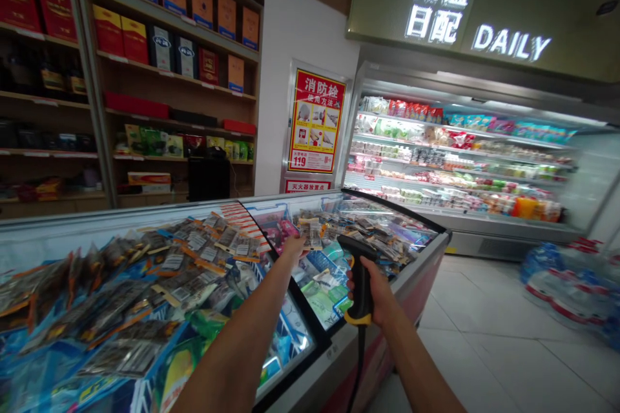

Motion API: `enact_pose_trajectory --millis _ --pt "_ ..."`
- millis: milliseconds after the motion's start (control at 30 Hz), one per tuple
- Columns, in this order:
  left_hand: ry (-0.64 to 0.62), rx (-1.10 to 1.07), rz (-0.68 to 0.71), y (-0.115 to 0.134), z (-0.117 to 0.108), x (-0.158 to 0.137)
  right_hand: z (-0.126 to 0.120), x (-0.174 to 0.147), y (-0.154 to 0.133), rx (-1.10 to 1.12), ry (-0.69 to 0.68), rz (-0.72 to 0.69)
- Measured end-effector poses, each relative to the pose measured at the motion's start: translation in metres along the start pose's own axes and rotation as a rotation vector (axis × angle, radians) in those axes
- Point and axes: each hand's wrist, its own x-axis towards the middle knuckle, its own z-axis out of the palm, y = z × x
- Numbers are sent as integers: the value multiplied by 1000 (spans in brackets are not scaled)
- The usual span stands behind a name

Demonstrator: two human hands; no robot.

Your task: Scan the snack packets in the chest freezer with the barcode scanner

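Note:
My right hand is wrapped around the grip of a black and yellow handheld barcode scanner, with its cord hanging down. The scanner's head points left, over the freezer. My left hand reaches across the chest freezer and pinches the edge of a small clear food packet with a pale label. A pink package lies just beyond the left hand. More brown, orange-edged food packets are spread to the right of it. The left fingertips are small and partly hidden.
Many orange-edged packets cover the freezer's left part. A dark frame bar divides its glass top. Shelves of boxes stand behind. A lit refrigerated display stands at the right rear, with wrapped water bottles on the floor.

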Motion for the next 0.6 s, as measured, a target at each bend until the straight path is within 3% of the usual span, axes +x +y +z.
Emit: enact_pose_trajectory --millis 233,600 --pt "52 -207 35 15 -13 1 12 -4 0 -38 -1 31" --pt "67 -246 79 14 -21 8 13 -2 -1 -17 -30 14"
